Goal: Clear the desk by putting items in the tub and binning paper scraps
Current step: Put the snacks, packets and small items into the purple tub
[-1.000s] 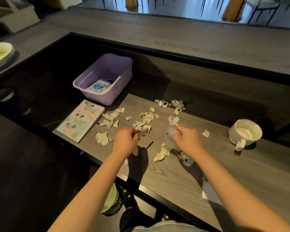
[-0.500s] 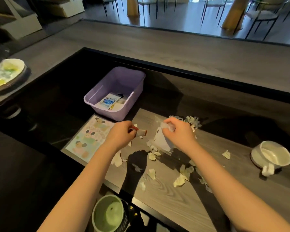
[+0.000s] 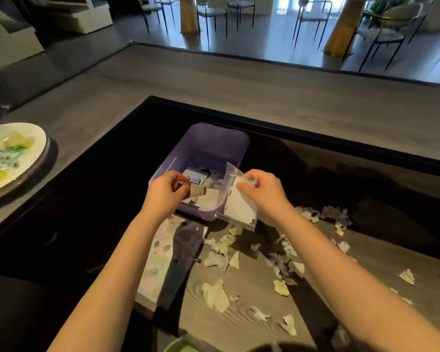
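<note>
The grey wood-grain counter [image 3: 239, 326] carries over a dozen torn paper scraps [image 3: 215, 295] and one booklet [image 3: 160, 255]. At the near rim of the one purple tub [image 3: 208, 148], the left hand [image 3: 163, 196] grips one small brown roll [image 3: 198, 191] and the right hand [image 3: 262, 191] pinches one clear bag [image 3: 239, 207]. Chairs [image 3: 384, 34] stand beyond.

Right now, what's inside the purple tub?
The purple tub holds a white packet with blue print, a dark thing and white papers. The left hand and the clear bag in the right hand hide its near corners.
</note>
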`<move>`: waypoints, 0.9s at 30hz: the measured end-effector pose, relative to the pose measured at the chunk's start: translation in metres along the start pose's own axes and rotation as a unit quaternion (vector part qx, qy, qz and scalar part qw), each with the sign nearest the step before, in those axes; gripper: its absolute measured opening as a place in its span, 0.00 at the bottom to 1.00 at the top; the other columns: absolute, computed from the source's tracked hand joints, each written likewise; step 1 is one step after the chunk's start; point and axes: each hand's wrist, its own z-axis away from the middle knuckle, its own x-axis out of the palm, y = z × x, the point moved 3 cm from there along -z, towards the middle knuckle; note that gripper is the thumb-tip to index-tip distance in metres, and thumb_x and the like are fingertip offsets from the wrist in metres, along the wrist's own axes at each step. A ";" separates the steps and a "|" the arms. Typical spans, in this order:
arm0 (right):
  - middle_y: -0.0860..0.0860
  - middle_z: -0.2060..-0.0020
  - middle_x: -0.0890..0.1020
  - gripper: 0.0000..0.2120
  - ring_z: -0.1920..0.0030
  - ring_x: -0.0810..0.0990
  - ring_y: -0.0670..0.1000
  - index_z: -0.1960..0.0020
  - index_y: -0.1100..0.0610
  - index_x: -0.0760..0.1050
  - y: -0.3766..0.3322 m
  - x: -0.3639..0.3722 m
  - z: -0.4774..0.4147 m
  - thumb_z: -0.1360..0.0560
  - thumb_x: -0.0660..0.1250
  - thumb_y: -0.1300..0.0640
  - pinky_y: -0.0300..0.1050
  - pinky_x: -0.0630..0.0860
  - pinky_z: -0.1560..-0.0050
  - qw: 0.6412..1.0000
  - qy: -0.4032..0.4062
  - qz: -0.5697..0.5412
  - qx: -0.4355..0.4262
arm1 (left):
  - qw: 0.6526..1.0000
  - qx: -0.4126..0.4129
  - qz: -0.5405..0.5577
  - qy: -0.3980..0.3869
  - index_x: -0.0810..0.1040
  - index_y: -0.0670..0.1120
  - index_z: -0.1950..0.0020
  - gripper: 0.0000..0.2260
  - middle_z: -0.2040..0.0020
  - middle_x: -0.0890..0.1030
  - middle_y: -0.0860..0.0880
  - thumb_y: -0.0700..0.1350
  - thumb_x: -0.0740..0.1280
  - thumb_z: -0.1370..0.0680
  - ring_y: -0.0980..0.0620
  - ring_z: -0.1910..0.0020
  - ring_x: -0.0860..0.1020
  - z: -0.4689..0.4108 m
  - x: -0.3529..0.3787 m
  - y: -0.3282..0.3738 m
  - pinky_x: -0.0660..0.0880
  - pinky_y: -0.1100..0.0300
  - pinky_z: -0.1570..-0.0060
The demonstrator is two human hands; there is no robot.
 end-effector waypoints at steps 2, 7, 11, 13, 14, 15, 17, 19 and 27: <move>0.50 0.51 0.79 0.11 0.51 0.78 0.50 0.45 0.52 0.77 -0.014 0.012 -0.017 0.26 0.68 0.51 0.51 0.78 0.49 1.000 0.006 -0.011 -0.002 | 1.000 -0.027 0.002 0.014 0.77 0.41 0.51 0.04 0.58 0.77 0.47 0.40 0.67 0.25 0.49 0.58 0.75 -0.018 0.001 -0.012 0.69 0.58 0.59; 0.51 0.47 0.80 0.12 0.48 0.78 0.52 0.42 0.52 0.76 -0.039 0.040 -0.059 0.24 0.65 0.53 0.47 0.75 0.51 0.997 0.012 0.075 -0.011 | 0.995 -0.093 -0.013 -0.012 0.70 0.42 0.60 0.05 0.60 0.77 0.43 0.40 0.66 0.26 0.42 0.57 0.77 -0.055 0.017 -0.035 0.72 0.53 0.60; 0.54 0.47 0.79 0.12 0.49 0.78 0.56 0.40 0.52 0.72 -0.036 0.066 -0.082 0.23 0.60 0.58 0.51 0.76 0.55 0.972 -0.058 0.229 0.005 | 0.985 -0.113 -0.090 -0.099 0.75 0.39 0.53 0.08 0.55 0.79 0.40 0.43 0.66 0.25 0.42 0.54 0.77 -0.075 0.038 -0.039 0.68 0.56 0.61; 0.54 0.47 0.78 0.12 0.51 0.77 0.56 0.41 0.54 0.70 -0.033 0.074 -0.090 0.24 0.60 0.61 0.50 0.75 0.56 0.943 -0.123 0.308 0.005 | 0.976 -0.125 -0.111 -0.137 0.77 0.36 0.48 0.13 0.51 0.80 0.38 0.46 0.66 0.24 0.40 0.51 0.78 -0.082 0.047 -0.045 0.70 0.56 0.59; 0.55 0.47 0.77 0.12 0.50 0.77 0.56 0.42 0.54 0.70 -0.032 0.078 -0.094 0.25 0.61 0.62 0.50 0.75 0.55 0.933 -0.150 0.328 0.008 | 0.973 -0.127 -0.121 -0.150 0.77 0.37 0.47 0.14 0.49 0.80 0.38 0.46 0.65 0.24 0.40 0.49 0.78 -0.085 0.051 -0.048 0.71 0.55 0.58; 0.55 0.46 0.77 0.13 0.50 0.77 0.55 0.42 0.54 0.70 -0.030 0.082 -0.098 0.25 0.62 0.62 0.49 0.75 0.54 0.926 -0.173 0.335 0.013 | 0.968 -0.130 -0.134 -0.167 0.77 0.37 0.46 0.13 0.48 0.80 0.39 0.46 0.66 0.24 0.40 0.48 0.78 -0.088 0.053 -0.050 0.73 0.54 0.56; 0.54 0.43 0.77 0.16 0.47 0.77 0.55 0.39 0.54 0.71 -0.029 0.090 -0.104 0.26 0.65 0.61 0.48 0.76 0.51 0.920 -0.207 0.332 0.025 | 0.955 -0.129 -0.171 -0.207 0.76 0.38 0.43 0.13 0.45 0.80 0.40 0.42 0.66 0.26 0.41 0.47 0.78 -0.092 0.059 -0.055 0.75 0.53 0.52; 0.55 0.41 0.76 0.20 0.45 0.77 0.55 0.36 0.54 0.71 -0.027 0.098 -0.106 0.27 0.67 0.61 0.49 0.77 0.47 0.906 -0.230 0.354 0.028 | 0.940 -0.116 -0.217 -0.237 0.76 0.39 0.44 0.13 0.46 0.80 0.41 0.41 0.67 0.27 0.42 0.48 0.78 -0.095 0.062 -0.058 0.75 0.54 0.55; 0.55 0.33 0.69 0.48 0.33 0.67 0.57 0.27 0.54 0.57 -0.010 0.117 -0.105 0.41 0.79 0.54 0.53 0.65 0.36 0.814 -0.185 0.550 -0.036 | 0.899 -0.057 -0.372 -0.224 0.76 0.43 0.41 0.13 0.44 0.79 0.45 0.44 0.65 0.24 0.44 0.46 0.79 -0.104 0.068 -0.068 0.75 0.53 0.54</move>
